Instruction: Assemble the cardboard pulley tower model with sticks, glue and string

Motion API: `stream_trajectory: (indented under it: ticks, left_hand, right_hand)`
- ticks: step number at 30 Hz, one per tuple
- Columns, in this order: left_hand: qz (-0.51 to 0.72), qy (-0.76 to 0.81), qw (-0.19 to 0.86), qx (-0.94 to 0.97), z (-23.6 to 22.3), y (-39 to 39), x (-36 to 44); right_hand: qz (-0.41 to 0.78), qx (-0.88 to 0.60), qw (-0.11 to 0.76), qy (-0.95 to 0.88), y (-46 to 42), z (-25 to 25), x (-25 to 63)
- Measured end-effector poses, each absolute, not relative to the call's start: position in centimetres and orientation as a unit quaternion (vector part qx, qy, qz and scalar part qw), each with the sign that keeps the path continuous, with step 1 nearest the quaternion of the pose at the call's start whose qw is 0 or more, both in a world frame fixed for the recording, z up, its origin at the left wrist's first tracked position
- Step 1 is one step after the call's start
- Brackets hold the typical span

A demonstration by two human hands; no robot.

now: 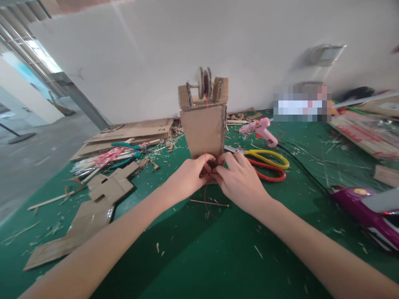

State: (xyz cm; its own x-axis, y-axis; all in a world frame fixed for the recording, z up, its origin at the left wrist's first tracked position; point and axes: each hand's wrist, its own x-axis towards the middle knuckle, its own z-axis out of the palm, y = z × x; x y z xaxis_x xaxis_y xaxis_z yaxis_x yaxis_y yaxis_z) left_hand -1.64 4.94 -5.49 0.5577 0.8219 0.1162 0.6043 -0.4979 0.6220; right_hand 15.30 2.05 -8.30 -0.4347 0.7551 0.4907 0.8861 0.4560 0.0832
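Observation:
An upright cardboard tower (pixel 204 128) stands on the green table (pixel 193 257), with a cardboard pulley wheel (pixel 204 82) on an axle at its top. A thin red thread (pixel 206 124) runs down from the wheel along the tower's front. My left hand (pixel 190 176) and my right hand (pixel 238 178) meet at the tower's foot, fingers pinched together around the thread's lower end and a small piece I cannot make out. A thin wooden stick (pixel 208 203) lies just in front of my hands.
Scissors with yellow and red handles (pixel 268 164) and a pink glue gun (pixel 262 129) lie right of the tower. Cardboard cut-outs (pixel 102 191), teal pliers (pixel 127 146) and scraps cover the left side. A purple tool (pixel 364 211) sits at the right edge.

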Motion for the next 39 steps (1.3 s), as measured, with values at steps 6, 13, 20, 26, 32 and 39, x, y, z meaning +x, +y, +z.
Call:
stream_trajectory:
  ticks: [6,13,20,26,32,39]
  left_hand:
    - [0.197,0.424,0.259,0.845,-5.5,5.0,-1.6]
    - [0.200,0.413,0.253,0.852,-5.9,5.1,-1.8]
    - [0.177,0.393,0.214,0.877,-5.5,5.1,-1.8]
    - [0.174,0.399,0.209,0.876,-5.4,5.0,-1.9]
    - [0.185,0.402,0.236,0.865,-5.5,4.9,-2.2]
    - [0.189,0.402,0.227,0.867,-5.8,5.2,-2.2]
  right_hand:
    - [-0.193,-0.467,0.188,-0.842,1.9,-8.3,15.4]
    - [-0.199,-0.452,0.183,-0.850,1.7,-7.8,15.3]
    - [-0.179,-0.476,0.180,-0.842,1.5,-7.7,15.0]
    - [-0.157,-0.471,0.169,-0.851,0.5,-6.8,15.0]
    - [-0.103,-0.466,0.168,-0.863,-0.7,-6.0,15.0]
    - [0.041,-0.493,0.161,-0.854,-1.3,-4.7,15.4]
